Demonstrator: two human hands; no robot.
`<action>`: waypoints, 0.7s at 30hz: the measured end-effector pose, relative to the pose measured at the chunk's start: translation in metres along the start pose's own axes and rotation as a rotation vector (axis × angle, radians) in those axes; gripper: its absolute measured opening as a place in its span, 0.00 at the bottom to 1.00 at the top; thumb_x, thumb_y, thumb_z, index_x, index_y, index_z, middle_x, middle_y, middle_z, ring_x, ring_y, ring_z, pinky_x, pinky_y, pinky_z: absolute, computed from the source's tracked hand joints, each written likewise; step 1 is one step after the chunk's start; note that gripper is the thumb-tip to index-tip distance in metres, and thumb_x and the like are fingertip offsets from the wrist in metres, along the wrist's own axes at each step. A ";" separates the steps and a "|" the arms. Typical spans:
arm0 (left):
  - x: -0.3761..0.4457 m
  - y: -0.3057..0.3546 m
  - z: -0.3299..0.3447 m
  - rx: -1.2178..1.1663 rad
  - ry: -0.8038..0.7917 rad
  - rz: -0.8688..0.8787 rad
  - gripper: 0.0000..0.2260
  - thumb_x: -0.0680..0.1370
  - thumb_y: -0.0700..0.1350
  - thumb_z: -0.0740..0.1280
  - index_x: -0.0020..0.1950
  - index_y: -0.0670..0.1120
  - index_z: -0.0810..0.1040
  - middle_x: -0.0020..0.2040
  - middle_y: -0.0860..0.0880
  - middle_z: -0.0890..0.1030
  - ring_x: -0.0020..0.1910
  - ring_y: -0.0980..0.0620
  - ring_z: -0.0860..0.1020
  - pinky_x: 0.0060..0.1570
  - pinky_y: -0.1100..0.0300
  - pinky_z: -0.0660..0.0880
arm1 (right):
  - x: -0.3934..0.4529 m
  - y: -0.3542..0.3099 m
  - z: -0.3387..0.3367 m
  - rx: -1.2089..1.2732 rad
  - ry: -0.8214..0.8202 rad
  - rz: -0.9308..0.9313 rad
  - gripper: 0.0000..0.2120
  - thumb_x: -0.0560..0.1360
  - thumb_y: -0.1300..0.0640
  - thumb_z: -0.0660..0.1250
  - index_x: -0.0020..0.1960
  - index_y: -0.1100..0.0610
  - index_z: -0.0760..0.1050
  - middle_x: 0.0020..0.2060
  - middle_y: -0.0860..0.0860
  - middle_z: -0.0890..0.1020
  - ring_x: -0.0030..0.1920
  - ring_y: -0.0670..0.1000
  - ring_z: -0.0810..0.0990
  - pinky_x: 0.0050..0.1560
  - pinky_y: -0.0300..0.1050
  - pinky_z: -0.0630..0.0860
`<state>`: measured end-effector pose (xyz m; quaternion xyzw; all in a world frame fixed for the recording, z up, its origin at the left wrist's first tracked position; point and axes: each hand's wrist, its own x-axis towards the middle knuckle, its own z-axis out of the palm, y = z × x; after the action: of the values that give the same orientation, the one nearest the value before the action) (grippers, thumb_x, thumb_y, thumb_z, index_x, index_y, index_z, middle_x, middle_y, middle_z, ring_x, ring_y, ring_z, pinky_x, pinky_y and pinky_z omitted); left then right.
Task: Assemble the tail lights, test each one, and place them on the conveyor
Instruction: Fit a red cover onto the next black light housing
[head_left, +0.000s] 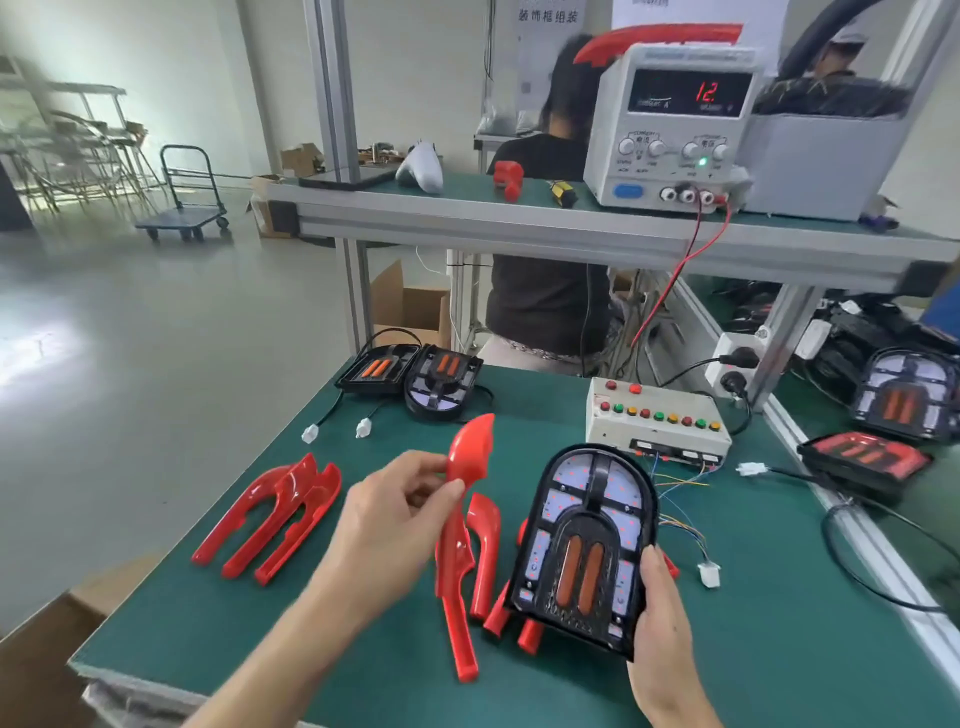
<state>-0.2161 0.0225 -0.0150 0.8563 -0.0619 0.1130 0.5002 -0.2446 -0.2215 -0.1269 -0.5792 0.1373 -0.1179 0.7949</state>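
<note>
While the left hand (387, 512) pinches a red lens (457, 540), the right hand (662, 618) apparently grips the tail-light base (584, 551).

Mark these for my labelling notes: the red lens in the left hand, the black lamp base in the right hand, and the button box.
red lens (470, 447): head view, upper curved end.
black lamp base (584, 545): head view, centre.
button box (613, 428): head view, front face.

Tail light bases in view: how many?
5. One in the right hand: held base. Two at the mat's far edge. Two right of the rail. More may be hidden.
</note>
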 end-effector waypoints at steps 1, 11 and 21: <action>-0.005 0.005 0.017 -0.038 -0.050 0.005 0.06 0.78 0.45 0.72 0.51 0.56 0.82 0.41 0.59 0.85 0.41 0.63 0.82 0.41 0.74 0.72 | -0.001 0.000 0.002 0.022 -0.034 -0.022 0.26 0.76 0.39 0.59 0.65 0.53 0.79 0.58 0.48 0.86 0.60 0.46 0.84 0.63 0.46 0.79; -0.012 0.010 0.072 0.200 -0.034 0.293 0.08 0.80 0.46 0.69 0.59 0.47 0.82 0.46 0.54 0.74 0.44 0.51 0.75 0.48 0.55 0.74 | 0.000 -0.002 0.002 -0.044 -0.046 -0.097 0.23 0.81 0.42 0.56 0.68 0.53 0.78 0.64 0.55 0.83 0.67 0.57 0.79 0.72 0.62 0.70; -0.010 0.016 0.073 0.189 -0.001 0.311 0.08 0.80 0.43 0.69 0.58 0.46 0.84 0.43 0.53 0.74 0.41 0.52 0.75 0.45 0.56 0.73 | 0.004 0.005 -0.002 -0.086 -0.029 -0.098 0.31 0.80 0.36 0.58 0.74 0.56 0.72 0.71 0.54 0.77 0.75 0.55 0.71 0.77 0.62 0.63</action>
<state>-0.2199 -0.0495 -0.0389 0.8796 -0.1830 0.1938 0.3941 -0.2415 -0.2229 -0.1322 -0.6203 0.1024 -0.1421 0.7645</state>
